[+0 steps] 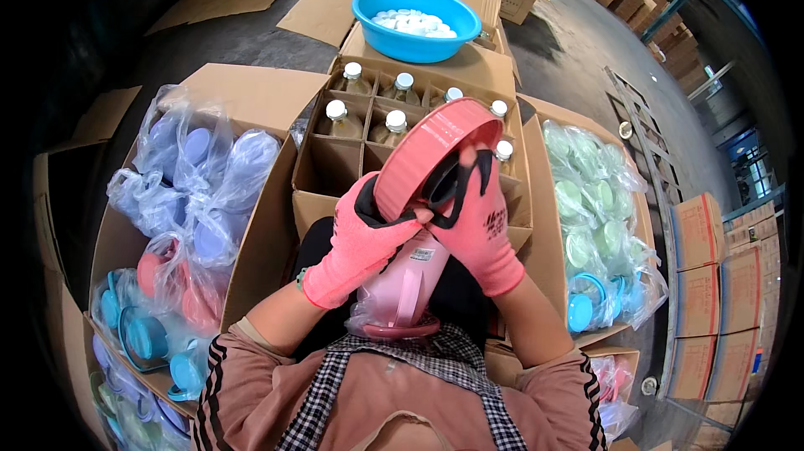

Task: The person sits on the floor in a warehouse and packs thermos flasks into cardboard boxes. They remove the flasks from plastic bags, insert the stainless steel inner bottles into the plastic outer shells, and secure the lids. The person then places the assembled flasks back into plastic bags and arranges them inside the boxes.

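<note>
Both my hands wear pink gloves with black fingertips. Between them, tilted up over my lap, is a round pink plastic cup-like part (414,145) with a dark inner piece (441,181). My left hand (356,242) grips its lower left rim. The fingers of my right hand (481,229) are at its right edge, around the dark piece. Below the hands, a pink handled jug (400,290) stands between my legs, a small label on its side and clear plastic around its lower part. The gloves hide the jug's top.
In front is a divided carton (303,204) of glass bottles (339,118) with white caps. Beyond it sits a blue basin (377,36) of white caps. A left carton (100,258) has bagged purple, pink and blue parts; a right carton (536,141) holds bagged green and blue ones.
</note>
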`<state>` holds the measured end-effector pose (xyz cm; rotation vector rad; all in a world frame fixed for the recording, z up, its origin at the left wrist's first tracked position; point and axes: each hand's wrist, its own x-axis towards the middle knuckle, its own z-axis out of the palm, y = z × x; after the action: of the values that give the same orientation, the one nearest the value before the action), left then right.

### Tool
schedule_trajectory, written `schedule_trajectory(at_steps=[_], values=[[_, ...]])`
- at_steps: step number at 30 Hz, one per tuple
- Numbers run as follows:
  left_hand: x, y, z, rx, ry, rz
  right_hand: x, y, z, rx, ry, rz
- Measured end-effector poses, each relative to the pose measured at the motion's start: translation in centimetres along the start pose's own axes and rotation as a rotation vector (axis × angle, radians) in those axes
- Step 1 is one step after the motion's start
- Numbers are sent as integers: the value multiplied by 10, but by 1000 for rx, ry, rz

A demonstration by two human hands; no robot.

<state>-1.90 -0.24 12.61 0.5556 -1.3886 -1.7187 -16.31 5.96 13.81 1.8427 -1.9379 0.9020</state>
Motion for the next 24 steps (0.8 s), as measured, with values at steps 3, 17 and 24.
schedule_trajectory(at_steps=[3,17,24], values=[[7,-21,-9,88,88,209,11,3,1,948,-217,674],[42,-22,-2,389,4,502,25,50,47,861,-127,230],[74,-84,-62,155,256,279,45,74,49,1968,-1088,870]])
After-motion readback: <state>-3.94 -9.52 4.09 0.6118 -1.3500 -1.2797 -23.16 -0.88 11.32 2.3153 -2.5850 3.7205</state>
